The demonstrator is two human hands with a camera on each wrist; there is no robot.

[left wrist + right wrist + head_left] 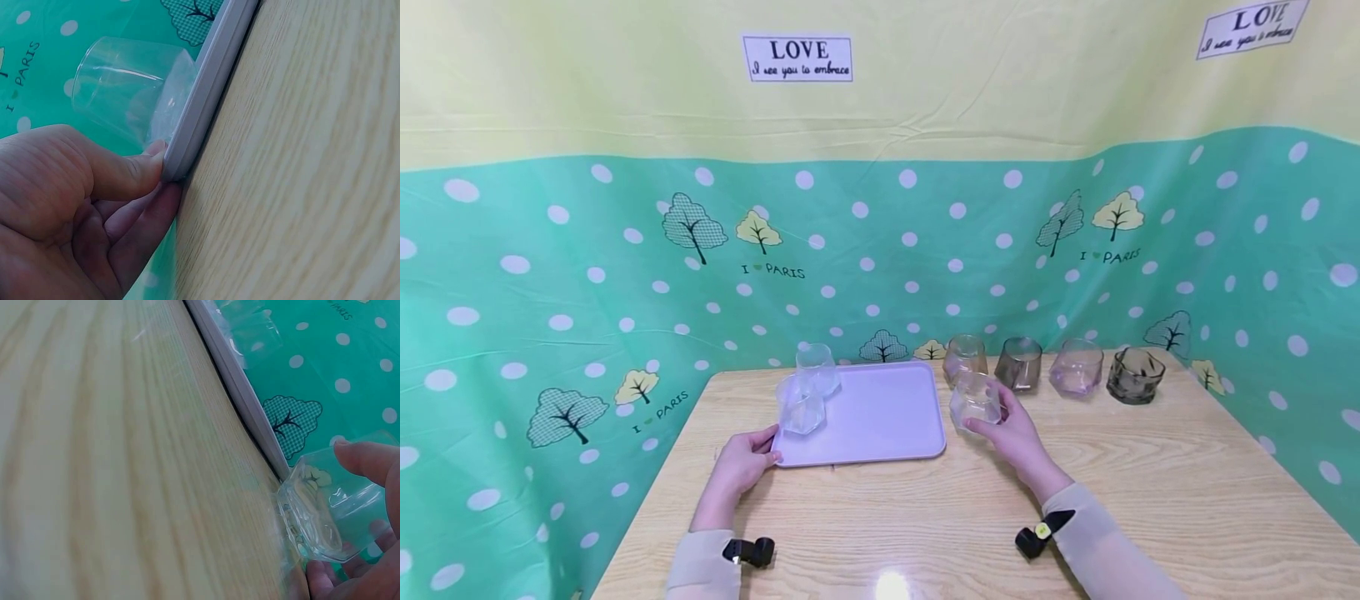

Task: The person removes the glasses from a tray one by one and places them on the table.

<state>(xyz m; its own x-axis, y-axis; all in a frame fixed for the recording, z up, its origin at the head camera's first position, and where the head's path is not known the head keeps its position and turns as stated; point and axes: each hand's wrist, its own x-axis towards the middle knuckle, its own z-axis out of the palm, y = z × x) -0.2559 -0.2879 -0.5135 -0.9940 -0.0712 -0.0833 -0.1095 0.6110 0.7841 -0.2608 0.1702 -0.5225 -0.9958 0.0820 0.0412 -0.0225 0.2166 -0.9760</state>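
Observation:
A pale lilac tray [880, 417] lies on the wooden table, with two clear glasses on its left side: a rear one [817, 371] and a front one [802, 408]. My left hand [743, 462] pinches the tray's front left corner between thumb and fingers, as the left wrist view shows up close. Just off the tray's right edge, my right hand [1017, 429] holds a clear faceted glass [976, 404] with thumb and fingers round its side. In the right wrist view that glass [337, 500] is upright near the tray's edge; whether its base touches the table I cannot tell.
Behind and right of my right hand stand an amber-tinted glass [964, 357], a dark grey glass [1019, 367], a pinkish glass [1077, 371] and a low dark tumbler [1135, 377]. A green dotted cloth [850, 250] hangs behind the table [895, 517].

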